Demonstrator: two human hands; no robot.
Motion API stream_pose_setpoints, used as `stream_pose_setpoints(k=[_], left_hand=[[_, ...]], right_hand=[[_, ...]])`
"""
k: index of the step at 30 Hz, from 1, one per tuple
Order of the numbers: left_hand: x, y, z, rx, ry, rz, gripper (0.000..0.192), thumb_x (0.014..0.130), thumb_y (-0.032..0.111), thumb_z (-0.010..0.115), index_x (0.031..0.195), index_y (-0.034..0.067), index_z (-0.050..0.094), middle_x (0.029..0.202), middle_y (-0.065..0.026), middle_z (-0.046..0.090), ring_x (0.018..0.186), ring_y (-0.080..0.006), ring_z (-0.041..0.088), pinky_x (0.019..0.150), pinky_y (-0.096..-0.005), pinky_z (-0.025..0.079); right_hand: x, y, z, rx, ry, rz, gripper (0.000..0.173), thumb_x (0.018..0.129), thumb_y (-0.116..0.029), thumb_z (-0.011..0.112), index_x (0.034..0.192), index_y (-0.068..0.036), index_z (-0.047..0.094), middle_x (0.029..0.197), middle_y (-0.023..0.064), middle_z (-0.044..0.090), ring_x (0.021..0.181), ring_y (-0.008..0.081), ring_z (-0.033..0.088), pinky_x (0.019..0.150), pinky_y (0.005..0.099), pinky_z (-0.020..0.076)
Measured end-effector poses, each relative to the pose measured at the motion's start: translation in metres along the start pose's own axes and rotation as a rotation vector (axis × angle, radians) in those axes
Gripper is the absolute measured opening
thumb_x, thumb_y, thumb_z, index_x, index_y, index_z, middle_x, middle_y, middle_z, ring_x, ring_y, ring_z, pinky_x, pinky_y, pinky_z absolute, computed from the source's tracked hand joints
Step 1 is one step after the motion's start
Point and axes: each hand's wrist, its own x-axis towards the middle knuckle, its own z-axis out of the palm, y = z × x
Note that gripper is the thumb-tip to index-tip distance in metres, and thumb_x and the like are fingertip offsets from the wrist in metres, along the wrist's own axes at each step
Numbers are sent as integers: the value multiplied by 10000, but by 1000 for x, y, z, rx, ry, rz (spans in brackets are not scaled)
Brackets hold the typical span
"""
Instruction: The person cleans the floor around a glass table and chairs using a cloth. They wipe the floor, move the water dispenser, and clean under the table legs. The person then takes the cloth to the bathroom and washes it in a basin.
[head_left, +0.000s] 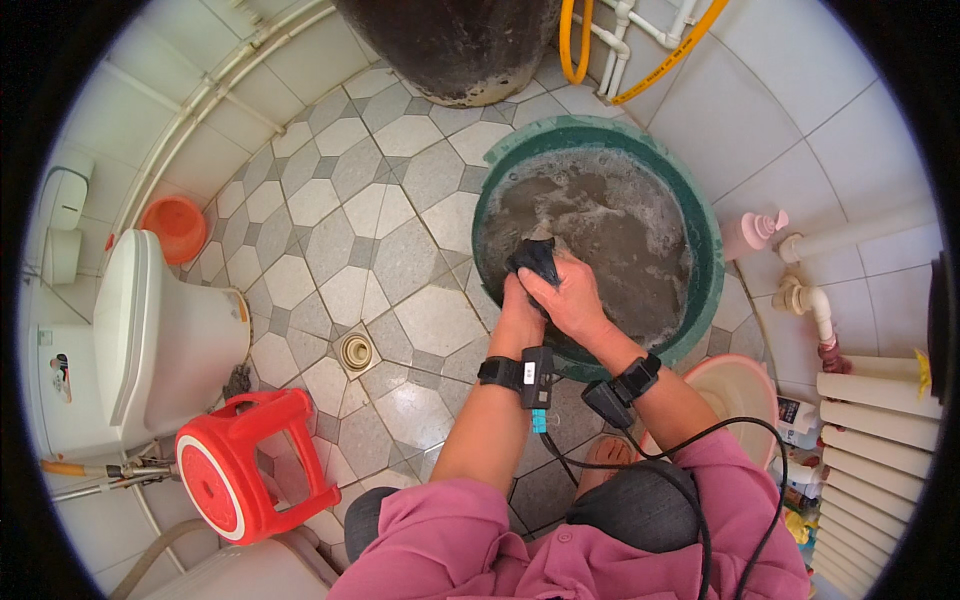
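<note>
Both hands meet over the near left part of a green plastic tub (705, 300), which holds murky grey-brown water (600, 225) with foam along its rim side. A wet black cloth (535, 259) is bunched between them. My right hand (571, 296) grips it from the right, thumb lying across the front. Mostly hidden behind the cloth and the right hand, my left hand (525, 300) holds it from the left. Black straps with small boxes sit on both wrists, and a black cable runs from them across my lap.
A red plastic stool (214, 480) lies tipped at the left, near a white toilet (180, 315) and an orange bucket (176, 225). A floor drain (356, 351) sits mid-floor. To the right are a pink pump bottle (750, 234), a pale pink basin (739, 386) and a radiator (874, 450).
</note>
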Motion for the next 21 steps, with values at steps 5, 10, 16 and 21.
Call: stream_pose_setpoints(k=[5,10,16,21], left_hand=[[-17,-9,37,374,45,226,244,996,201,519,1152,55,636,1082,-71,674,938,-212,650,809,-374,531],[-27,13,44,607,88,338,421,874,54,658,1288,24,590,1129,-124,660,918,-241,652,818,-349,532],[-18,7,30,570,259,215,552,960,214,616,1462,81,430,1461,-190,466,1292,-325,489,979,-466,463],[-16,-5,21,355,119,-32,491,1056,422,451,1390,63,481,1359,-141,557,1241,-313,543,1006,-521,463]], right_hand=[[23,41,-16,-520,269,238,446,891,-447,634,829,-9,691,1008,196,599,921,405,630,745,515,508],[10,87,-58,-660,206,575,508,842,-401,687,1144,4,638,1189,218,557,1112,424,553,909,531,483],[7,101,-56,-474,180,517,724,830,-327,756,1412,-15,457,1400,275,452,1282,423,476,1007,514,436],[15,77,-24,622,-112,675,517,864,-228,726,1281,45,589,1116,152,669,941,214,648,819,330,514]])
